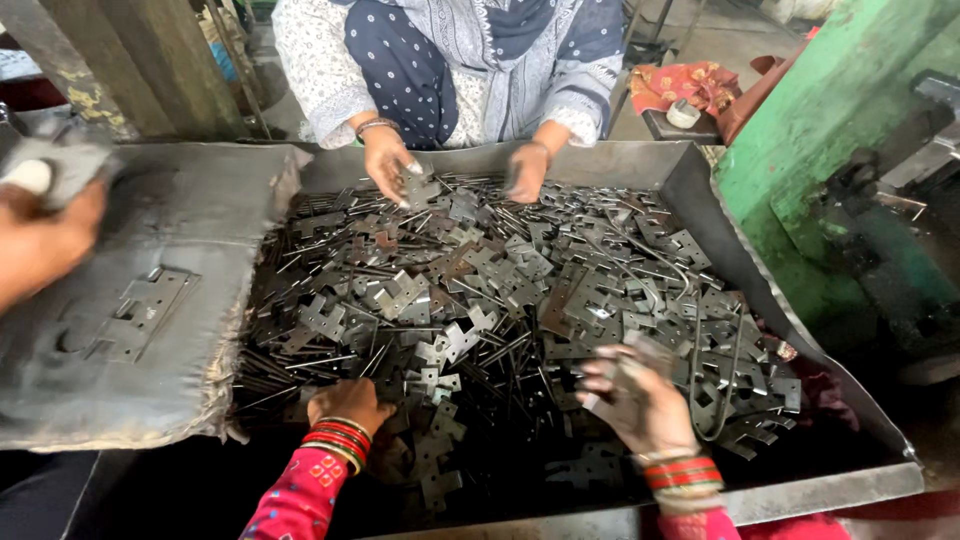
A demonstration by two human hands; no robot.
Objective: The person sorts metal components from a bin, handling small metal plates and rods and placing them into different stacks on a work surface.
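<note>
hundreds of small dark hinge plates (480,300) and thin metal pins lie heaped in a wide sheet-metal tray (740,250). at the tray's near edge, the person's left hand (350,403), with red and gold bangles at the wrist, rests palm down on the heap, fingers curled into the plates; whether it grips one cannot be told. the right hand (630,395), also bangled, is raised just above the heap nearer the tray's right side, its fingers closed around a flat grey hinge plate. at the tray's far edge a co-worker in patterned blue and white clothing (460,60) reaches in with both hands, one hand (392,165) pinching a plate, the other hand (527,172) down on the heap. left of the tray a worn grey pad (140,300) carries an assembled hinge (140,312), and another person's hand (40,235) holds a grey object above it. right of the tray stands a green machine (830,140).
</note>
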